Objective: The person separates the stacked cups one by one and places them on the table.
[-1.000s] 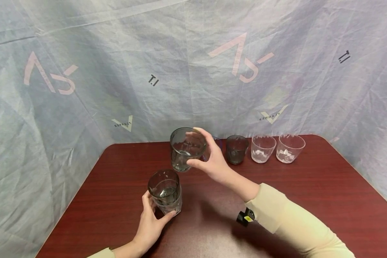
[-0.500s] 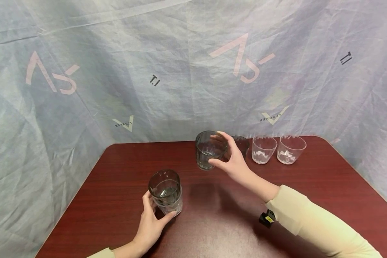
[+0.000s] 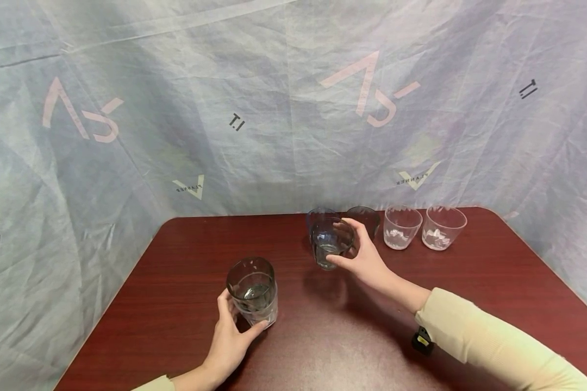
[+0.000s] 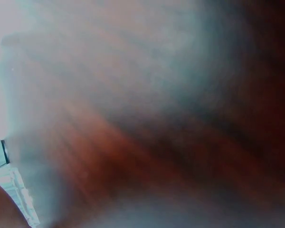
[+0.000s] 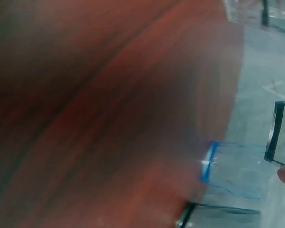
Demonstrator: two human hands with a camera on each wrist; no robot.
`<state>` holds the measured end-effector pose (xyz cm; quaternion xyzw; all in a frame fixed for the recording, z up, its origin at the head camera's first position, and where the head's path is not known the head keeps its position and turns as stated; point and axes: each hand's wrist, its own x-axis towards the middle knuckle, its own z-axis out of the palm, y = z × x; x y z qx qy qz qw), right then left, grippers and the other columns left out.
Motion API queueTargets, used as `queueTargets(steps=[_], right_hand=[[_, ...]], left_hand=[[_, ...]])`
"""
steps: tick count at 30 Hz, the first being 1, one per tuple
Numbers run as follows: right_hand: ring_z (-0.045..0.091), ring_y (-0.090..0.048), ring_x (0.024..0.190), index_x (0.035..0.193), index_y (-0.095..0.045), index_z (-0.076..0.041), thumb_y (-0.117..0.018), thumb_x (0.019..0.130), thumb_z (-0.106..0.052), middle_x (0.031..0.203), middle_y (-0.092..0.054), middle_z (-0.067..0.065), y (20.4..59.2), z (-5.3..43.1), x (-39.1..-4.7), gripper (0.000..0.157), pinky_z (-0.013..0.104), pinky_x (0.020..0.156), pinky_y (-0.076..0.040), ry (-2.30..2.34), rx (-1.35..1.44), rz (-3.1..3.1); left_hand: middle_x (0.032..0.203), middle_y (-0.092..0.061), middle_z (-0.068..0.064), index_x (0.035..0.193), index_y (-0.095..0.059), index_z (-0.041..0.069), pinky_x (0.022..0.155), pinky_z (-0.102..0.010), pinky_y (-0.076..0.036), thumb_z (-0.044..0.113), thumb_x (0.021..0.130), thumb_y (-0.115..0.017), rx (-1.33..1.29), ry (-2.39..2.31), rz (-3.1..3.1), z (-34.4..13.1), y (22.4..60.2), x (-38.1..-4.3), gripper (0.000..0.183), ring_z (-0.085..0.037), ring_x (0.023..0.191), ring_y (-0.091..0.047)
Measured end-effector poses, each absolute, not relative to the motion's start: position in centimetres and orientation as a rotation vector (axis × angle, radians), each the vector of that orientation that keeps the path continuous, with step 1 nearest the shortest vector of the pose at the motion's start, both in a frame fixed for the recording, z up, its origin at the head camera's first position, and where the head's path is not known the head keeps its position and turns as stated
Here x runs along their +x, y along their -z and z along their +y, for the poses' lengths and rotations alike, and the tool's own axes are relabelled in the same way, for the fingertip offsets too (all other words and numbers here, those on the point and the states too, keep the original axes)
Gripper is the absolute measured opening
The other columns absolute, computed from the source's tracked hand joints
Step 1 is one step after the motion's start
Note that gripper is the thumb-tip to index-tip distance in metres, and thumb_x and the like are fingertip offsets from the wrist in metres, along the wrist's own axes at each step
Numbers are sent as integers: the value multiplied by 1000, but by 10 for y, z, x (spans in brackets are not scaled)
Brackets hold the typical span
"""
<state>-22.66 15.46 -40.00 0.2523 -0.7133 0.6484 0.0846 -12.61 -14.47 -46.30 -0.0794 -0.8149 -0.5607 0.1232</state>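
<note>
In the head view my left hand point(image 3: 227, 334) grips the lower part of a stack: a smoky grey glass point(image 3: 249, 271) nested in a clear glass point(image 3: 272, 312). My right hand point(image 3: 367, 258) holds another smoky grey glass point(image 3: 326, 260) by its side, upright, with its shadow on the table below. This glass overlaps a bluish glass point(image 3: 315, 215) standing behind it. In the right wrist view the held glass point(image 5: 275, 135) shows at the right edge beside a fingertip, with the blue-tinted glass point(image 5: 235, 168) nearby. The left wrist view is mostly blur, with a sliver of glass point(image 4: 21, 192) at lower left.
Along the back of the red-brown table point(image 3: 191, 271) stand a dark glass point(image 3: 367, 215), partly hidden by my right hand, and two clear glasses point(image 3: 402, 225), point(image 3: 442, 228) to its right. A grey printed cloth point(image 3: 283, 108) hangs behind the table.
My right hand has carried its smoky glass to the right, then slightly lower in the head view, in front of the bluish glass. My left hand and its stack have stayed in place.
</note>
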Motion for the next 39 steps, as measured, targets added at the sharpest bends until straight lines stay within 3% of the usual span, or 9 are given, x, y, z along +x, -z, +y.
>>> queueTargets(steps=[5,9,12,16,19,24,27,32,39], right_hand=[[35,-35,135,141,-22,2,-74,79,12,144,-35,25,413,155,-227,82,54,103,-34,-1954,720,-2188],[38,-37,133,140,-23,3,-76,78,9,142,-38,25,421,154,-229,81,49,99,-39,-1915,673,-2265],[42,-41,129,139,-24,2,-77,78,6,141,-39,26,426,154,-229,80,42,95,-43,-1896,647,-2311],[44,-44,124,137,-24,2,-78,79,4,138,-40,26,432,153,-231,79,38,93,-44,-1894,625,-2347],[42,-45,124,137,-24,3,-78,79,3,137,-42,27,435,152,-233,79,41,96,-43,-1874,622,-2364],[41,-43,127,135,-24,5,-78,79,5,138,-42,28,440,150,-235,78,52,100,-37,-1886,640,-2351],[42,-44,127,135,-25,5,-78,79,5,138,-42,28,440,148,-236,77,54,98,-37,-1889,632,-2346],[42,-42,128,136,-24,6,-77,79,5,138,-43,29,440,147,-236,78,54,100,-35,-1859,637,-2355],[36,-31,136,144,-26,4,-80,76,5,145,-37,26,429,147,-234,86,54,108,-22,-1691,612,-2285]], left_hand=[[137,-44,-14,143,-21,9,105,-45,-33,5,73,-85,-216,1642,-2382,-144,463,-127,95,-29,127,-46],[137,-44,-14,143,-20,8,105,-47,-32,6,73,-85,-216,1644,-2385,-144,463,-126,95,-30,128,-45],[137,-43,-14,143,-20,9,106,-32,-34,5,73,-85,-219,1653,-2377,-145,462,-126,95,-30,128,-45],[136,-44,-16,143,-20,8,105,-30,-34,8,75,-85,-250,1629,-2370,-145,462,-126,94,-32,128,-46],[135,-45,-17,143,-20,8,105,-34,-34,9,76,-84,-268,1605,-2368,-145,463,-125,93,-34,127,-47],[136,-45,-16,143,-21,8,100,-13,-29,7,74,-85,-263,1611,-2359,-144,462,-125,94,-32,127,-46],[136,-45,-16,143,-21,9,103,-20,-33,8,74,-85,-255,1608,-2366,-145,462,-125,94,-31,127,-47],[135,-45,-16,143,-20,8,104,-47,-34,10,75,-84,-256,1583,-2388,-146,462,-126,93,-32,126,-47],[136,-44,-14,143,-20,9,105,-51,-31,7,73,-85,-232,1651,-2377,-145,462,-127,96,-30,128,-45]])
